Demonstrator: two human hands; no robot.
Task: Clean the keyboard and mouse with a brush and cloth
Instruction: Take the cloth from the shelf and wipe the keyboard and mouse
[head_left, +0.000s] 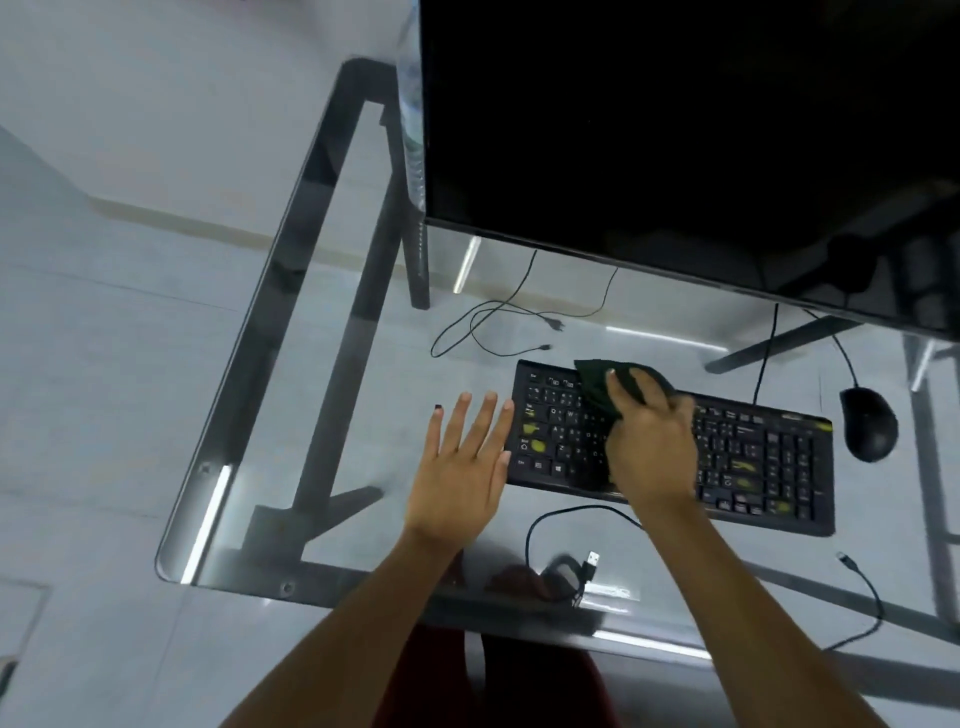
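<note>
Pale floor tiles show through the clear glass table (291, 364) with its dark metal frame. On it lies a black keyboard (753, 462) with yellow-green smudges on some keys. Over the keyboard's left half, the right hand (649, 447) has its grip closed around a dark green cloth (597, 389). Just left of the keyboard, the left hand (462, 467) has its grip wide, fingers spread, holding nothing. Beside the keyboard's right end sits a black computer mouse (870, 423). Behind them stands a dark monitor (675, 130).

glass desk (244, 405) carries keyboard (769, 462), mouse (870, 423), monitor (675, 130) and loose cables (558, 519).
</note>
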